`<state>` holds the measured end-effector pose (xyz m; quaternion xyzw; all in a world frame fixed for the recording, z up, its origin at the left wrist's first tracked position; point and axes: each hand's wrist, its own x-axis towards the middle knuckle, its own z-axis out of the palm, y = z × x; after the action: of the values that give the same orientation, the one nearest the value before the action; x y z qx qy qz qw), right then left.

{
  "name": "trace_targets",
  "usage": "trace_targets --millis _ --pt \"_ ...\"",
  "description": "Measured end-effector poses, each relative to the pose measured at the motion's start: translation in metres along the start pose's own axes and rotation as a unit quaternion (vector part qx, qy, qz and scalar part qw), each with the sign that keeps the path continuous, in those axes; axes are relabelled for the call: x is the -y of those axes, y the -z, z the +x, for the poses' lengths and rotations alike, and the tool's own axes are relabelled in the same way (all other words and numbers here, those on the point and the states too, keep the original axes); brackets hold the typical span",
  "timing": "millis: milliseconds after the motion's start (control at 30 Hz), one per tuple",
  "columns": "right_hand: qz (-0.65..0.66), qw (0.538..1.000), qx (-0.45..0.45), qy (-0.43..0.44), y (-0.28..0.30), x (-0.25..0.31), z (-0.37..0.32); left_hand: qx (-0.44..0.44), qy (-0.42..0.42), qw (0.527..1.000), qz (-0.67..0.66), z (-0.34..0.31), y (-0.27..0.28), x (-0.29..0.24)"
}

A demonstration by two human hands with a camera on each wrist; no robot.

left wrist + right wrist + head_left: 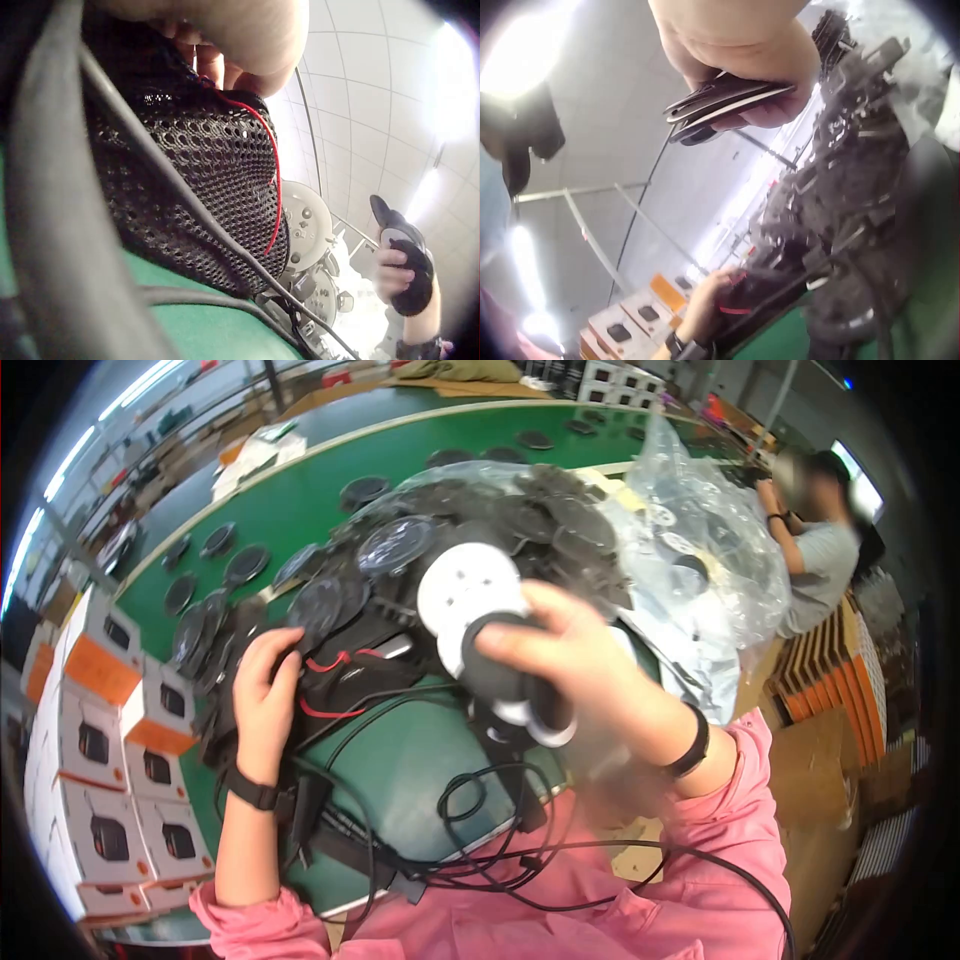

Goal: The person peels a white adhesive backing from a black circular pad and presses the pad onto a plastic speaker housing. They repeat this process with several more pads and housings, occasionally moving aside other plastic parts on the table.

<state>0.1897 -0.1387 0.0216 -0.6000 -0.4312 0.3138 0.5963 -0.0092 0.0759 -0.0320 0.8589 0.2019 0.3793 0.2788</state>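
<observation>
Discs [465, 585] sit clasped in the right hand [580, 650] above the bench [410, 750], just right of the black mesh bag [195, 172], which the nearer left hand [265, 705] grips by its edge.

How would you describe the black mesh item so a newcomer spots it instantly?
On the green table, find the left hand. At its fingers is the black mesh item. Bright red cord sets it apart from the round black pieces.

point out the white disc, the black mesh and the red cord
White disc [468, 582]: head view, middle of its face.
Black mesh [204, 159]: left wrist view, middle part.
Red cord [279, 176]: left wrist view, along its curve.
</observation>
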Motion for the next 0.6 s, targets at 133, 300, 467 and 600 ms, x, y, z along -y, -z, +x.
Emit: trace_targets --millis 133,300,467,600 --pt "-0.191 0.968 0.160 -0.016 -0.054 -0.013 0.004 -0.010 -0.015 1.000 -0.012 0.000 0.000 0.001" --pt "-0.341 0.912 0.167 0.155 -0.071 -0.036 0.019 -0.020 -0.011 1.000 -0.009 -0.001 -0.001 0.004" --pt "-0.339 0.902 0.090 0.254 -0.054 -0.041 0.021 -0.021 0.000 1.000 -0.014 -0.001 -0.001 0.004" --pt "-0.469 0.849 0.088 0.227 -0.044 -0.023 0.003 -0.020 0.011 1.000 -0.009 -0.001 -0.002 0.005"
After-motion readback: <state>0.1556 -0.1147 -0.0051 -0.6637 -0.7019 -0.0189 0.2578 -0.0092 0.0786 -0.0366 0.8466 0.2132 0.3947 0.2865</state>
